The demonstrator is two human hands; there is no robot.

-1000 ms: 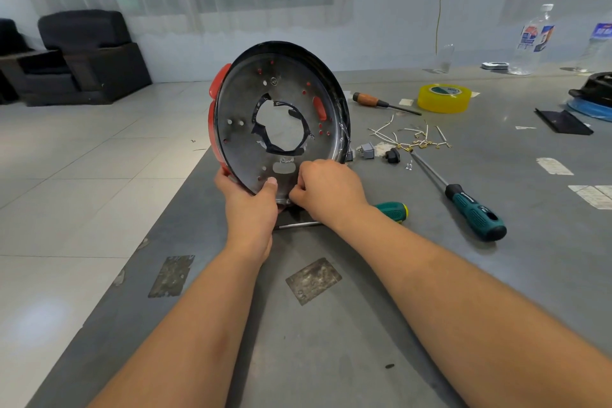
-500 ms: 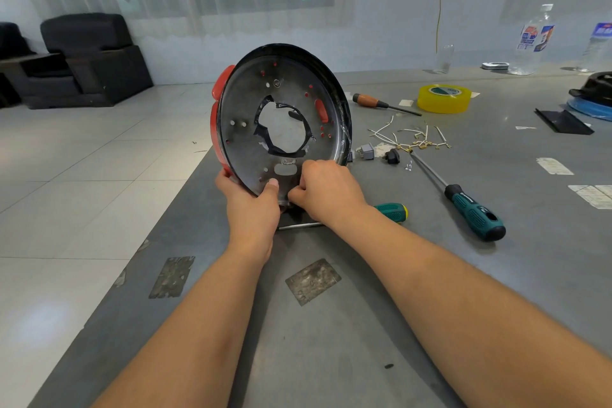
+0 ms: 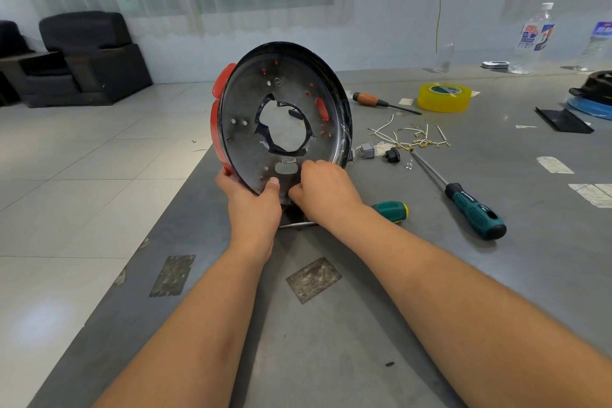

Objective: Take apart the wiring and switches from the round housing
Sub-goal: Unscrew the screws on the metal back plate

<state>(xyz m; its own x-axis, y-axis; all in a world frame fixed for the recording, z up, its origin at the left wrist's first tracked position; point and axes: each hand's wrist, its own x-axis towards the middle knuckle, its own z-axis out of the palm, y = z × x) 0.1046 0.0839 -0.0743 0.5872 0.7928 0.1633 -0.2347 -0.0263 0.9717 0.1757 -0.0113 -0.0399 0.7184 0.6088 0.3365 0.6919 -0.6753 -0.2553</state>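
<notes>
The round housing [image 3: 245, 142], a black metal dish with a red outer shell and a ragged central hole, stands upright on the grey table [image 3: 364, 325]. My left hand [image 3: 253, 205] grips its lower rim, thumb pressed on the inner face. My right hand [image 3: 323, 190] has its fingers curled at the bottom edge of the housing, pinching something there that they hide. Removed white wires [image 3: 410, 136], a grey switch [image 3: 367, 150] and a small black part [image 3: 392, 154] lie on the table to the right.
A green-handled screwdriver [image 3: 390, 210] lies under my right wrist; a long teal screwdriver [image 3: 473, 209] lies further right. An orange-handled screwdriver [image 3: 371, 99], yellow tape roll [image 3: 443, 97], bottles [image 3: 533, 40] and a black-and-blue object [image 3: 592, 93] sit beyond. The table's left edge drops to tiled floor.
Nothing clear has changed; both hands stay at the bottom of the housing and only the view shifts a little.
</notes>
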